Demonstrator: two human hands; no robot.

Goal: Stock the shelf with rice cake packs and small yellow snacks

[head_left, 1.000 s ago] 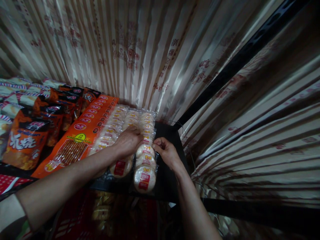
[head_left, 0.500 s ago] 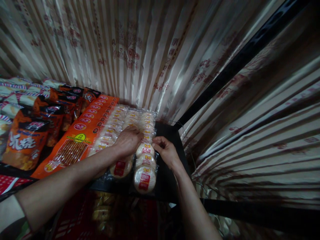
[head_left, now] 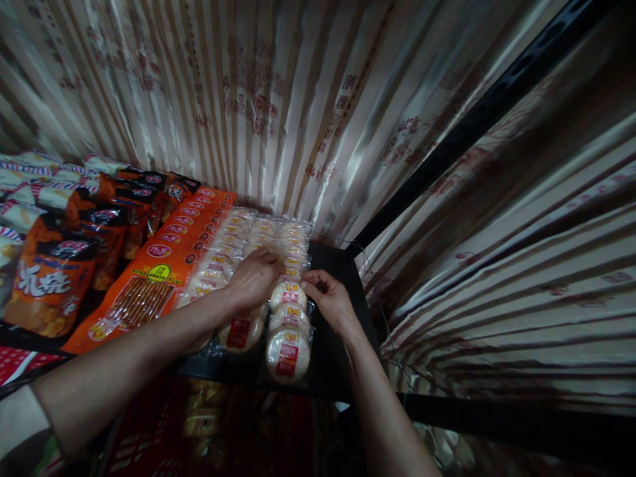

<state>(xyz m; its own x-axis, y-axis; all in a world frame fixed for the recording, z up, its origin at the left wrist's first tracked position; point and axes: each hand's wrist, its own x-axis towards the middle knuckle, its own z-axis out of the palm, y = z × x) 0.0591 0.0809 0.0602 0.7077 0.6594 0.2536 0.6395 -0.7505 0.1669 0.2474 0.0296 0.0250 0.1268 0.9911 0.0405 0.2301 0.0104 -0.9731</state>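
Clear packs of round white rice crackers (head_left: 287, 331) with red labels lie in rows on a black shelf (head_left: 332, 358). My left hand (head_left: 254, 279) rests palm down on the middle row of crackers, fingers curled over a pack. My right hand (head_left: 328, 299) pinches the right edge of the rightmost cracker pack, at the clear wrapper beside a round cracker (head_left: 287, 293). Both forearms reach in from the bottom of the view.
Long orange snack packs (head_left: 163, 265) lie left of the crackers, with orange-and-black bags (head_left: 52, 275) further left. Striped satin curtain (head_left: 258, 99) hangs behind and to the right. A black frame bar (head_left: 477, 112) runs diagonally. Red packaging shows on the lower level (head_left: 149, 437).
Both hands have shifted only slightly; my right hand's fingers moved a little up and left along the cracker pack's edge. The packs stay in place.
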